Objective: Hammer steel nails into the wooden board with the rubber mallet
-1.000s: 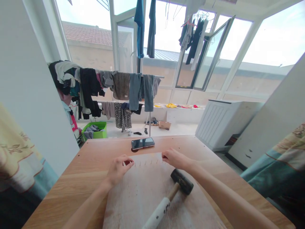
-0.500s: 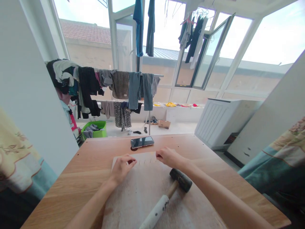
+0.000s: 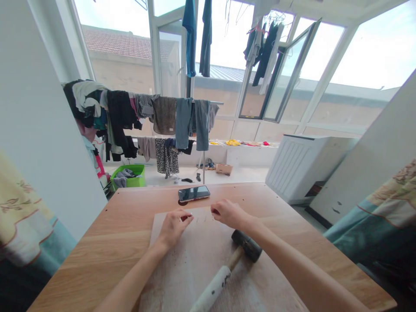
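A pale wooden board [image 3: 188, 264] lies on the table, with several thin nails [image 3: 204, 219] standing in a row near its far edge. At the left end of that row is my left hand [image 3: 175, 225], thumb and forefinger pinched together; what they hold is too small to name. My right hand [image 3: 227, 213] is closed at the right end of the row, its fingertips close to a nail and their contents hidden. A mallet [image 3: 247, 245] with a black head and white grip rests on the board, below my right hand.
Beyond the board a phone [image 3: 194, 193] lies on the wooden table [image 3: 97, 242]. Past the table are a green basket [image 3: 140, 175] of clothes, a rack of hanging laundry [image 3: 164, 115] and a white cabinet [image 3: 292, 164]. Curtains hang at both sides.
My left hand has moved right along the row of nails, now covering its left end. My right hand has shifted slightly left. The mallet and phone are unmoved.
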### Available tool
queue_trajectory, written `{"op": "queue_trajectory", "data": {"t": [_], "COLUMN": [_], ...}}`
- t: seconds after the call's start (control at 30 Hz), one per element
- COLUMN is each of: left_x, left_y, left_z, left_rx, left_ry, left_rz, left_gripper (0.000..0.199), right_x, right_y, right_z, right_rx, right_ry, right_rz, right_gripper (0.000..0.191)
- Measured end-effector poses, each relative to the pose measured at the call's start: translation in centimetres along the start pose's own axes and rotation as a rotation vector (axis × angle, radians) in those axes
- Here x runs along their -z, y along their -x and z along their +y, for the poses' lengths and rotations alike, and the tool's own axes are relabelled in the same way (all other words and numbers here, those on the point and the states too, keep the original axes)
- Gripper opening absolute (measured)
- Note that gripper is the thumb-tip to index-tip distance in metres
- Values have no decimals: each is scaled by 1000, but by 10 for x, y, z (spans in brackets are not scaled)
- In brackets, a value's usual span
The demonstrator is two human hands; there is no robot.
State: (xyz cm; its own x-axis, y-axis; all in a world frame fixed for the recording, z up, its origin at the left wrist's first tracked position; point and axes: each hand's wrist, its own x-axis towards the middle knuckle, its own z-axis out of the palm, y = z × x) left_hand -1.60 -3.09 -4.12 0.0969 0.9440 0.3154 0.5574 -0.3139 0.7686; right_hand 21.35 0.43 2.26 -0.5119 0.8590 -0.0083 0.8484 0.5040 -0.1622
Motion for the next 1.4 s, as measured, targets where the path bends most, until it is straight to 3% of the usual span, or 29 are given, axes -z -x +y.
{"op": "queue_trajectory", "data": {"t": [0.1, 0.3, 0.47, 0.73, 1.07, 1.23, 1.4], "left_x": [-1, -13, -23, -17, -15, -14, -19], "left_y": [-2, -6, -8, -5, 3, 10, 15], "left_z": [3, 2, 2, 8, 19, 23, 21], "left_rx": [-14, -46, -43, -58, -44, -11, 78], "left_ry": [14, -41, -52, 38, 143, 183, 393], "left_rz": [26, -97, -74, -26, -114, -104, -149], "left_gripper": [27, 25, 23, 27, 37, 39, 48], "right_x": [0, -10, -6, -5, -7, -6, -13], "right_y": [-2, -10, -9, -6, -4, 1, 0], "right_z": [-4, -13, -20, -25, -19, -23, -24], "right_rx": [39, 92, 68, 54, 169, 148, 123], "right_ry": [-16, -38, -39, -96, -418, -577, -714], "right_rz": [23, -1, 7, 44, 59, 52, 46], "right_gripper": [20, 19, 19, 18, 13, 12, 13]}}
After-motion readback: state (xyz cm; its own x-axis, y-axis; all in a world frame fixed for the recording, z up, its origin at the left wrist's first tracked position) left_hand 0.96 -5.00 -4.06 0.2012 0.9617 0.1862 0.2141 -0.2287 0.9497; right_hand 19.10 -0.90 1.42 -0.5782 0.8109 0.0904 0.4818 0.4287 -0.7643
